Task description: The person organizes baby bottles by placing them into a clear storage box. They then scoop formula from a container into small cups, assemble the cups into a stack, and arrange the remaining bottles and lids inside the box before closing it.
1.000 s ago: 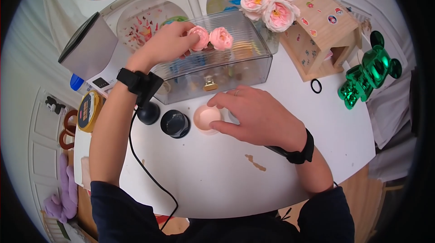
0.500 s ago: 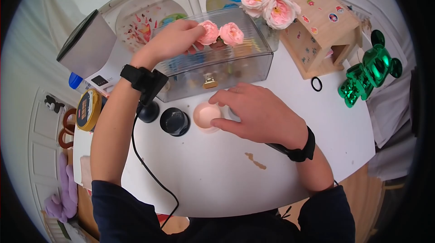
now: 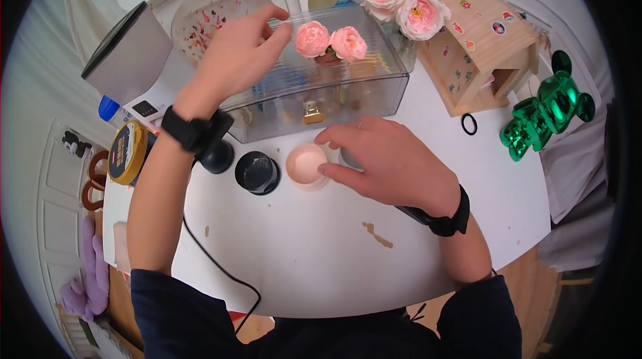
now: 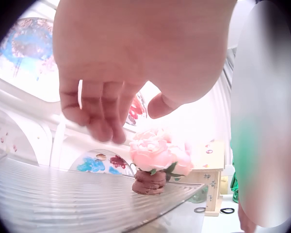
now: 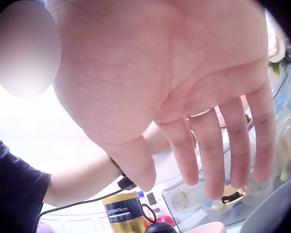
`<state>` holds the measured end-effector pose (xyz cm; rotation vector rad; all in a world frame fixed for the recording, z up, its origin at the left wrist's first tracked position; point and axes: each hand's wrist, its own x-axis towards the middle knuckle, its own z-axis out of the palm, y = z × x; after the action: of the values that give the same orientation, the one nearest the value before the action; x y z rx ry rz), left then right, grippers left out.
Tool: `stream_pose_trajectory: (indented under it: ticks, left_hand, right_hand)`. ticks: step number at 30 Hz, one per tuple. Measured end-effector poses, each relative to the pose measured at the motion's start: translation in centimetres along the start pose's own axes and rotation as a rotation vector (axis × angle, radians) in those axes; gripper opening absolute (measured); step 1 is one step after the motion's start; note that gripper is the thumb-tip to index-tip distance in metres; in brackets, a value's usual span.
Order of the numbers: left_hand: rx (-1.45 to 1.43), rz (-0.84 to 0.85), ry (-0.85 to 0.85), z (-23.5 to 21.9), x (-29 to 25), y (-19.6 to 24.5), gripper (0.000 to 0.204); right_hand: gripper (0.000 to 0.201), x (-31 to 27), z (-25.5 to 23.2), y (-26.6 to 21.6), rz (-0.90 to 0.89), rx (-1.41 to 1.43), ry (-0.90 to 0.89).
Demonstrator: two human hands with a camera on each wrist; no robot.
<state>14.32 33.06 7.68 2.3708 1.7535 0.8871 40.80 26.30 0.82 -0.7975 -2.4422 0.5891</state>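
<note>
Two pink roses stand on a ridged brown lump on top of the clear drawer box. My left hand hovers over the box's left part, apart from the roses, holding nothing. In the left wrist view its fingers hang loosely above the lid, left of the blooms. Over the table, my right hand has its thumb and forefinger beside the rim of a pale pink cup. The right wrist view shows its fingers extended. A grey cup is partly hidden under this hand.
A black cup and a round black object stand left of the pink cup. Behind are a grey-white appliance and a larger rose bunch. At right are a wooden house and a shiny green bear figure.
My left hand has let go of the roses and drawn back to the left; before that, it shifted them slightly right along the lid. My right hand has stayed near the pink cup.
</note>
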Motion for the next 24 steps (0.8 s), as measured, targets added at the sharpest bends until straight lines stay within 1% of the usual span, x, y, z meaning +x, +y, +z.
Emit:
stream_pose_trajectory:
  ticks: [3, 5, 6, 7, 8, 10, 13, 16, 17, 20, 21, 24]
  left_hand:
    - [0.031, 0.058, 0.114, -2.1, -4.9, 1.1, 0.023]
    - [0.000, -0.025, 0.065, -2.4, -9.4, 1.8, 0.013]
    - [0.050, -0.049, 0.025, -2.1, -11.4, 1.9, 0.011]
    - [0.053, -0.035, 0.019, -1.5, -13.3, 1.8, 0.008]
    - [0.068, 0.030, 0.019, -0.8, -14.9, 1.1, 0.009]
    - [0.086, -0.027, -0.015, -0.2, -17.2, 1.2, 0.014]
    - [0.034, -0.055, 0.001, 0.4, -18.3, 1.3, 0.026]
    - [0.033, 0.024, -0.010, 1.9, -18.1, 0.8, 0.040]
    - [0.048, 0.011, -0.077, 2.1, -17.9, 0.6, 0.054]
    - [0.058, 0.072, -0.056, 3.3, -17.0, 0.6, 0.065]
    - [0.072, 0.068, -0.098, 3.5, -16.7, 0.7, 0.072]
    - [0.078, 0.091, -0.128, 4.5, -16.5, 0.7, 0.073]
  right_hand:
    - [0.018, -0.1, 0.9, 0.5, -0.012, -0.082, 0.035]
    - [0.017, -0.1, 1.7, 0.4, 0.004, -0.144, 0.021]
    - [0.016, 0.0, 2.1, 0.2, 0.019, -0.174, 0.000]
    - [0.016, 0.1, 2.6, 0.0, 0.034, -0.204, -0.022]
    - [0.016, 0.1, 3.1, -0.2, 0.051, -0.214, -0.042]
    - [0.016, 0.1, 3.9, -0.6, 0.081, -0.239, -0.085]
    - [0.013, 0.2, 4.3, -1.3, 0.089, -0.287, -0.137]
    - [0.009, 0.4, 4.4, -1.3, 0.084, -0.289, -0.196]
    - [0.008, 0.5, 4.4, -1.3, 0.066, -0.273, -0.192]
    - [0.013, 0.6, 4.5, -1.2, 0.024, -0.234, -0.178]
    - [0.013, 0.6, 4.5, -1.2, 0.015, -0.229, -0.175]
    - [0.013, 0.6, 4.3, -1.4, 0.001, -0.220, -0.189]
